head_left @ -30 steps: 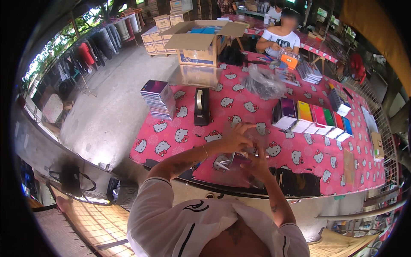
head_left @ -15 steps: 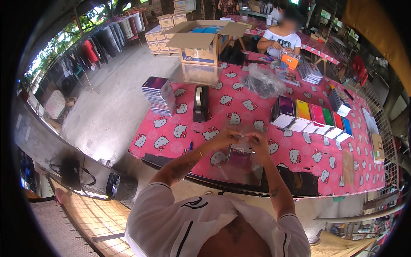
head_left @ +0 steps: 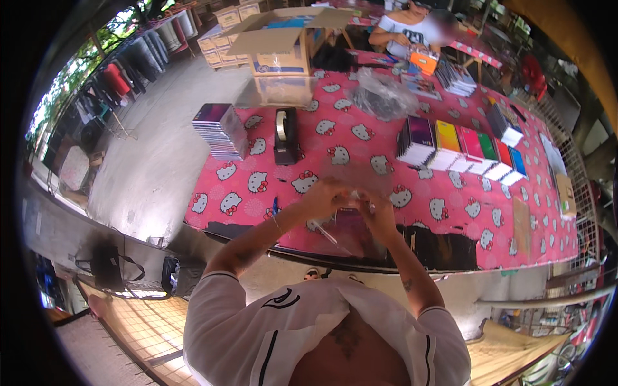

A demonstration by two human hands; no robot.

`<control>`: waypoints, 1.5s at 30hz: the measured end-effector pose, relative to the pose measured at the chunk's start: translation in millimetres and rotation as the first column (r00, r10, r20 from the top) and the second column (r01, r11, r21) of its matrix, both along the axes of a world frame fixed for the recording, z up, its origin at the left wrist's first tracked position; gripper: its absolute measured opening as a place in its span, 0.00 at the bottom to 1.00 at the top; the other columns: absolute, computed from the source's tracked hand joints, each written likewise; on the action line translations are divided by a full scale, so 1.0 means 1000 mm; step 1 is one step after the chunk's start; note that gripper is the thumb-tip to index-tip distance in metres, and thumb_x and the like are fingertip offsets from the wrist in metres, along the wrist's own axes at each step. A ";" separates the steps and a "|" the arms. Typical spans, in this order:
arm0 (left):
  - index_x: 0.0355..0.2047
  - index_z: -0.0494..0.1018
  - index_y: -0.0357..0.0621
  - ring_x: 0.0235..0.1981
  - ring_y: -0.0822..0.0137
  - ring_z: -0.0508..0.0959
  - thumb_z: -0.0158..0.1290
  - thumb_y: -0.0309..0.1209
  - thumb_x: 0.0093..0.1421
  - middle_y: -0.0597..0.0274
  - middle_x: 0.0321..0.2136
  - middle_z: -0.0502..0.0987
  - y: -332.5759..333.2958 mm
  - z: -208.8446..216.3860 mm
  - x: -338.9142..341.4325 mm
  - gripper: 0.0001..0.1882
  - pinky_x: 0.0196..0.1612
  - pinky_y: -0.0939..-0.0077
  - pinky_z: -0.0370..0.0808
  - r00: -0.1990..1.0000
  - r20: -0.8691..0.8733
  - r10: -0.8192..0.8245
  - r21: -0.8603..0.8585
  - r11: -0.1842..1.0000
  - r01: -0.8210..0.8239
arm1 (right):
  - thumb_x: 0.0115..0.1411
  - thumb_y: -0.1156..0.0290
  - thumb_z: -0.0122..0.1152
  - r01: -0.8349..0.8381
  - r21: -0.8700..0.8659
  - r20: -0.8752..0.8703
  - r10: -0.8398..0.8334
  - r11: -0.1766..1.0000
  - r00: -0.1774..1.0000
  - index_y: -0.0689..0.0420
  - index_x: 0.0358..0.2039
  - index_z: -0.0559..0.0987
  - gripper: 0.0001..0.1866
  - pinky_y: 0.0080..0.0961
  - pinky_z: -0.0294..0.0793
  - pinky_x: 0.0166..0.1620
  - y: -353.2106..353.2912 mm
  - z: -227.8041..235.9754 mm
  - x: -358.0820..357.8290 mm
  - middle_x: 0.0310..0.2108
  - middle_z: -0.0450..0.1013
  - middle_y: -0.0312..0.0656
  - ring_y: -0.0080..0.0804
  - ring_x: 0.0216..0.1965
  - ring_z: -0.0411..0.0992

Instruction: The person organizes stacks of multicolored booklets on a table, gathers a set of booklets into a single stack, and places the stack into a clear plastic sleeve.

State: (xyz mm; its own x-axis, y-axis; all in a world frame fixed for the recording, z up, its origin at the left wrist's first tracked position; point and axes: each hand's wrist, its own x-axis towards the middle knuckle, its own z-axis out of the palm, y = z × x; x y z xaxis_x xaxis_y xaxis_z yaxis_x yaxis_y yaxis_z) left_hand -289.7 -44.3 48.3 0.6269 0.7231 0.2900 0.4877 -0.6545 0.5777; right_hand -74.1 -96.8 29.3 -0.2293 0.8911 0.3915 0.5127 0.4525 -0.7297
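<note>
At the near edge of the table, my left hand (head_left: pixel 326 198) and my right hand (head_left: pixel 378 213) meet with fingertips pinched close together. Between them is a thin clear plastic sleeve (head_left: pixel 364 175), part of which spreads over the cloth beyond my fingers. Its exact edges are hard to see. Just below my hands lies a dark purple notebook (head_left: pixel 351 226), partly covered by shiny plastic. A blue pen (head_left: pixel 275 206) rests left of my left forearm. Farther off stands a black tape dispenser (head_left: pixel 286 136) with a roll of tape.
A stack of plastic-wrapped notebooks (head_left: pixel 219 131) stands at the left. Rows of coloured notebooks (head_left: pixel 450 145) sit at the right. Crumpled clear plastic (head_left: pixel 383 95) lies farther back, near a seated person (head_left: pixel 404 35) handling an orange item. A large open carton (head_left: pixel 278 53) stands behind the table.
The whole view has shifted, so the table sits higher in the picture. Both hands still pinch the plastic, which now stretches farther beyond them.
</note>
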 end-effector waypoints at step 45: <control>0.45 0.77 0.45 0.32 0.69 0.80 0.63 0.38 0.52 0.58 0.33 0.82 0.117 0.053 0.065 0.20 0.34 0.67 0.75 0.670 -0.584 -0.458 -0.337 0.888 0.313 | 0.56 0.74 0.67 0.064 -0.305 -0.485 -0.213 0.950 0.848 0.57 0.52 0.73 0.23 0.27 0.72 0.44 0.027 -0.039 0.001 0.40 0.73 0.41 0.30 0.39 0.72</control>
State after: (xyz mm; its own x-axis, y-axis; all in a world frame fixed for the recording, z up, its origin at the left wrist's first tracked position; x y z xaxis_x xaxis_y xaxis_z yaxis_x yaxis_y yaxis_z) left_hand -224.3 72.3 100.8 0.8418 0.3675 -0.3955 0.5105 -0.7800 0.3620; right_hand -72.9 -69.5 -9.6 0.0686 0.9847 0.1604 0.0806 0.1548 -0.9847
